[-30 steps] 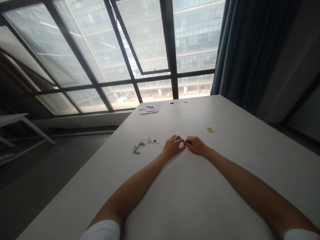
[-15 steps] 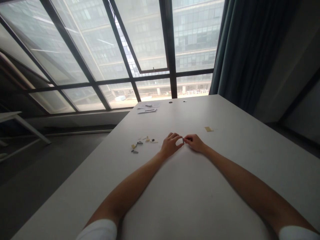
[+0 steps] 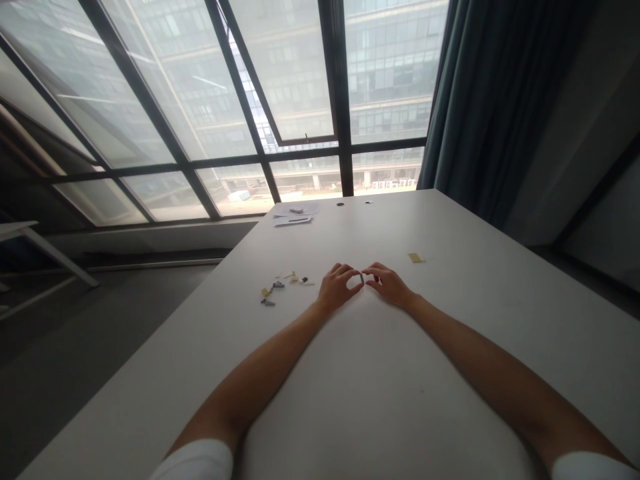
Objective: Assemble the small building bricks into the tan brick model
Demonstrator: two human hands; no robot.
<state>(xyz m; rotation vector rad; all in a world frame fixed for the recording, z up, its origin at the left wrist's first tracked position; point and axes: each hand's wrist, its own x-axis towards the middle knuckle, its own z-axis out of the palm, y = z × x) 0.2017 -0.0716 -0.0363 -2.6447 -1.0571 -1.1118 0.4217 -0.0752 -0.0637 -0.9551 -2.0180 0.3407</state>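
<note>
Over the middle of the white table, my left hand pinches a small grey toy-brick-like piece upright between thumb and forefinger. Close on its other side is my right hand, thumb and forefinger apart; whether a fingertip touches the piece is too small to tell. To the left of my left hand lie several small loose parts: grey pieces, a tan piece and pale yellow bits.
A flat tan piece lies beyond my right hand. Papers with a dark pen-like item rest at the table's far left corner. Two small round fittings sit near the far edge. Windows and a dark curtain stand behind.
My right thumb and forefinger have parted from their pinch at the grey piece. The left hand still holds it, slightly farther left in view.
</note>
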